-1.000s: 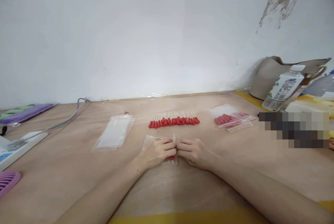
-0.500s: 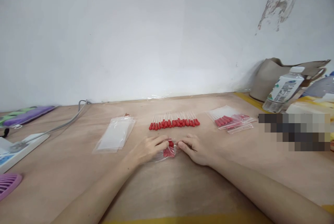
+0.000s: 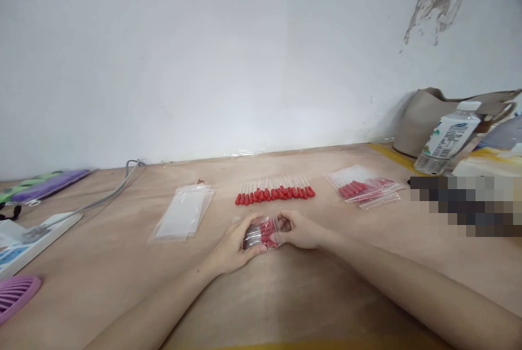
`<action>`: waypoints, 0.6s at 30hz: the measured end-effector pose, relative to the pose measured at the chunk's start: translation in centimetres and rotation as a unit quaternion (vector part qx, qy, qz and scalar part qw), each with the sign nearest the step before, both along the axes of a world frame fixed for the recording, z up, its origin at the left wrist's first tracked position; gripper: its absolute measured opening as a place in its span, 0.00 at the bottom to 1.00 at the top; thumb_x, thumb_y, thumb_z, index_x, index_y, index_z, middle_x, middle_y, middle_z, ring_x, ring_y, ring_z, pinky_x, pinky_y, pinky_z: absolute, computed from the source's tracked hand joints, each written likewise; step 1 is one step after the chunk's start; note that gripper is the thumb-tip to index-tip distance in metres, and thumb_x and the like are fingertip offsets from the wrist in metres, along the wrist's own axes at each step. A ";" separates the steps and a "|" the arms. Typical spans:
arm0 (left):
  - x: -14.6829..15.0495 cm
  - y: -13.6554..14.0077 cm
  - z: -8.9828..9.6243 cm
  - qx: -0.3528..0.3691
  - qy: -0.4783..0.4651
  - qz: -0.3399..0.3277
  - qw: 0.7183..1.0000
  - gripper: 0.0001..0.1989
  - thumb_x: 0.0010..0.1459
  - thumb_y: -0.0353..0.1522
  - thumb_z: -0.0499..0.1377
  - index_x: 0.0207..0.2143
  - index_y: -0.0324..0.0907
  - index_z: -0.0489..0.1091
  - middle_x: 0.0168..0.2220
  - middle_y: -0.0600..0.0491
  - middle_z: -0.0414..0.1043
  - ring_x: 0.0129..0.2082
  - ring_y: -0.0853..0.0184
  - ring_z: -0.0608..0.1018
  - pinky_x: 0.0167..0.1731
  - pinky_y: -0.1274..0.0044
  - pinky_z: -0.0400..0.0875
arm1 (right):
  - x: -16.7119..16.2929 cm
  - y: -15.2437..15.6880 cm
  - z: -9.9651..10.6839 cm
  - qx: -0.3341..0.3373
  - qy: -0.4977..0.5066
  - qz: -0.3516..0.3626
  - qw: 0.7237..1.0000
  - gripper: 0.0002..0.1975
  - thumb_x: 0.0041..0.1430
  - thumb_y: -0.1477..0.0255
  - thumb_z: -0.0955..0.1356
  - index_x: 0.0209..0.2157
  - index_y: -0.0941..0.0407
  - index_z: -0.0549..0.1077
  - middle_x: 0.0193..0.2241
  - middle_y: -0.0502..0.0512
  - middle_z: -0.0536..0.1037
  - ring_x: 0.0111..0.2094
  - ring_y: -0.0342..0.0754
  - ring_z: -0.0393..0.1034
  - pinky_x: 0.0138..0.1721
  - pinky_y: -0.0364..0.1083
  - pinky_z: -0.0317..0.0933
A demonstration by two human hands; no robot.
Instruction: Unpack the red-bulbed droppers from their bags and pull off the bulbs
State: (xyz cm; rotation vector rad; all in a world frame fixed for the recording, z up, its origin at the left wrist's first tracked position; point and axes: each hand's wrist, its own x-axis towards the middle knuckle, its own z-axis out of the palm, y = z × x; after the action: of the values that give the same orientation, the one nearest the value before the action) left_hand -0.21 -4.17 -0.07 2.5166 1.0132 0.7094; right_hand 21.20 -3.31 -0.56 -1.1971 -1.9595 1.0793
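Between my hands, just over the table, is a clear zip bag (image 3: 267, 232) holding several red-tipped sticks, their red ends toward the right. My left hand (image 3: 234, 244) grips the bag's left side, with the thumb along the near edge and the fingers along the far edge. At the bag's right end my right hand (image 3: 297, 229) pinches the plastic between thumb and fingers. Just beyond lies a row of red-tipped white sticks (image 3: 277, 192), red ends toward me. Off to the left is a stack of flat clear bags (image 3: 183, 213). Filled bags (image 3: 359, 188) of red-tipped sticks overlap at the right.
A power strip (image 3: 44, 236) with a grey cable and a pink slatted object (image 3: 18, 295) are at the left. Purple and green packages (image 3: 51, 186) lie farther back. A plastic bottle (image 3: 448, 141) and a beige bag (image 3: 418, 122) stand at the right by the wall.
My left hand has turned and spread around the bag's left side, exposing more of the sticks. My right hand has closed onto the bag's right end.
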 end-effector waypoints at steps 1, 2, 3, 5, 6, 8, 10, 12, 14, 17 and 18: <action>0.0 0.1 -0.1 -0.003 -0.006 0.006 1.000 0.29 0.53 0.39 0.57 0.55 0.43 0.50 0.49 0.46 0.64 0.48 0.60 0.68 0.46 0.66 0.64 | -0.2 0.1 -0.1 -0.009 0.019 -0.007 1.000 0.12 0.43 0.72 0.71 0.32 0.59 0.68 0.27 0.51 0.73 0.28 0.42 0.66 0.28 0.41 0.59; 0.0 0.2 -0.2 -0.006 -0.009 0.011 1.000 0.30 0.53 0.39 0.57 0.55 0.44 0.50 0.49 0.47 0.65 0.48 0.60 0.68 0.46 0.66 0.64 | -0.5 0.1 -0.3 -0.011 0.034 -0.015 0.999 0.13 0.43 0.73 0.71 0.33 0.59 0.67 0.29 0.51 0.73 0.29 0.42 0.67 0.29 0.42 0.60; -0.1 0.2 -0.3 -0.008 -0.009 0.015 1.000 0.29 0.53 0.40 0.57 0.55 0.45 0.51 0.49 0.47 0.65 0.47 0.60 0.68 0.46 0.66 0.64 | -0.7 0.1 -0.5 -0.008 0.047 -0.021 0.999 0.14 0.43 0.74 0.71 0.33 0.59 0.66 0.30 0.51 0.73 0.30 0.43 0.67 0.29 0.42 0.60; -0.1 0.2 -0.3 -0.009 -0.005 0.014 1.000 0.28 0.53 0.39 0.57 0.55 0.45 0.51 0.49 0.48 0.65 0.48 0.60 0.68 0.46 0.66 0.64 | -1.0 0.1 -1.0 0.006 0.073 -0.019 0.997 0.15 0.44 0.73 0.71 0.34 0.58 0.65 0.31 0.51 0.73 0.30 0.42 0.67 0.30 0.42 0.61; -0.2 0.2 -0.2 -0.008 -0.003 0.011 1.000 0.28 0.54 0.39 0.56 0.55 0.45 0.52 0.49 0.48 0.65 0.48 0.60 0.68 0.46 0.67 0.64 | -1.1 0.0 -1.1 0.012 0.089 -0.008 0.996 0.15 0.44 0.72 0.70 0.36 0.58 0.65 0.31 0.51 0.73 0.30 0.42 0.67 0.30 0.42 0.61; -0.2 0.2 -0.1 -0.003 -0.002 0.004 1.000 0.27 0.54 0.38 0.56 0.54 0.45 0.53 0.50 0.48 0.64 0.48 0.61 0.68 0.46 0.67 0.64 | -1.3 -0.1 -1.3 0.018 0.119 0.021 0.993 0.16 0.46 0.71 0.70 0.38 0.57 0.65 0.32 0.51 0.73 0.31 0.42 0.67 0.31 0.43 0.61; -0.2 0.2 0.0 0.003 -0.007 -0.001 1.000 0.26 0.54 0.38 0.57 0.54 0.45 0.53 0.50 0.48 0.64 0.48 0.61 0.68 0.46 0.67 0.64 | -1.4 -0.1 -1.3 0.024 0.133 0.041 0.990 0.15 0.48 0.70 0.69 0.39 0.57 0.66 0.31 0.50 0.73 0.30 0.42 0.67 0.31 0.42 0.60; -0.1 0.1 0.1 0.003 -0.010 -0.005 1.000 0.26 0.54 0.37 0.56 0.53 0.44 0.54 0.50 0.48 0.64 0.49 0.61 0.68 0.46 0.67 0.64 | -1.4 0.0 -1.1 0.023 0.130 0.037 0.991 0.11 0.49 0.70 0.68 0.36 0.57 0.68 0.29 0.49 0.73 0.28 0.41 0.66 0.30 0.42 0.60; -0.1 0.1 0.1 -0.003 -0.011 -0.005 1.000 0.26 0.54 0.38 0.57 0.53 0.44 0.54 0.50 0.47 0.64 0.48 0.61 0.68 0.46 0.67 0.65 | -1.3 0.0 -1.0 0.019 0.114 0.017 0.993 0.08 0.50 0.71 0.67 0.33 0.58 0.68 0.26 0.49 0.72 0.25 0.40 0.64 0.27 0.41 0.59; -0.1 0.1 0.1 -0.012 -0.009 0.000 1.000 0.26 0.54 0.38 0.57 0.54 0.44 0.53 0.51 0.46 0.63 0.48 0.60 0.68 0.45 0.66 0.65 | -0.8 0.1 -0.7 0.037 0.087 -0.011 0.995 0.05 0.52 0.72 0.65 0.31 0.59 0.67 0.25 0.49 0.71 0.25 0.40 0.63 0.26 0.40 0.58; -0.1 0.1 0.1 -0.013 -0.007 0.002 1.000 0.26 0.53 0.38 0.57 0.54 0.44 0.53 0.51 0.46 0.63 0.48 0.60 0.68 0.46 0.66 0.64 | -0.6 0.1 -0.6 0.043 0.076 -0.017 0.996 0.04 0.52 0.73 0.65 0.31 0.59 0.68 0.24 0.49 0.71 0.25 0.40 0.63 0.26 0.40 0.58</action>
State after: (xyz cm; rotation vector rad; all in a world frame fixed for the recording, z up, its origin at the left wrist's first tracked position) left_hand -0.31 -4.05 0.04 2.4839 1.0165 0.7095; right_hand 20.62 -3.17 -1.17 -1.0675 -1.8423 1.0279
